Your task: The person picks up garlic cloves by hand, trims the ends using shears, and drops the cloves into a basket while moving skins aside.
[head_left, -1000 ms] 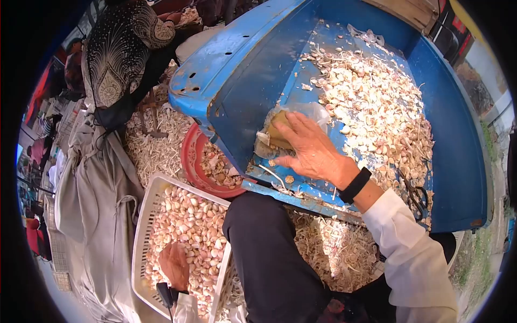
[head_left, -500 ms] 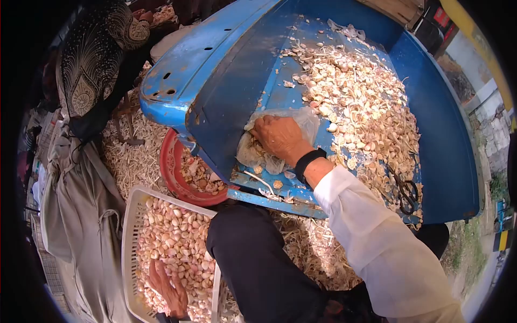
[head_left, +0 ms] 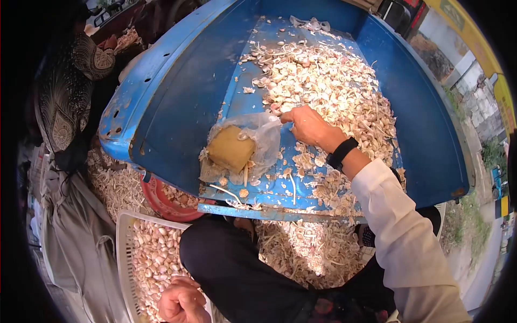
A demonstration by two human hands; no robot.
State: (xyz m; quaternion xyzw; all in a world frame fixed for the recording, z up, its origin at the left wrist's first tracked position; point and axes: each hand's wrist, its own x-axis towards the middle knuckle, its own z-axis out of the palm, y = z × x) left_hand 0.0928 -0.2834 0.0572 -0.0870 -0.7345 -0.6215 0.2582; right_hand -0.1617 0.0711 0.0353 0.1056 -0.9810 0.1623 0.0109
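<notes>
Clear plastic bag: the clear plastic bag point(head_left: 264, 134) lies crumpled on the floor of the blue metal bed point(head_left: 431, 134), in its near left part, a brownish block point(head_left: 231, 149) showing at its left side.
Handling: the film looks thin, limp and slippery, easy to tear if pulled by a small pinch; the block looks firmer and probably carries most of the weight, though how heavy it is cannot be told. A broad hold around the block would be surest; the loose right edge suits only a light pull.
Right hand: the right hand point(head_left: 312, 128) has thumb and forefinger closed on the bag's far right edge, the other fingers curled in, beside the heap.
Garlic heap: pale garlic skins and pieces point(head_left: 328, 75) spread to the right of the bag and beyond it; another scrap of clear film point(head_left: 311, 24) lies at the far end.
Near edge: a thin white stalk point(head_left: 225, 194) lies just on the near side of the bag.
Left hand: the left hand point(head_left: 184, 302) is loosely curled, low over the white basket point(head_left: 124, 253) of garlic cloves point(head_left: 156, 250); whether it holds a clove cannot be told.
Ground: a red basin point(head_left: 156, 202) sits beyond the basket, by the bed's near left corner; dry peelings point(head_left: 312, 242) lie below the near edge.
Far left: another person in a patterned top point(head_left: 64, 102).
</notes>
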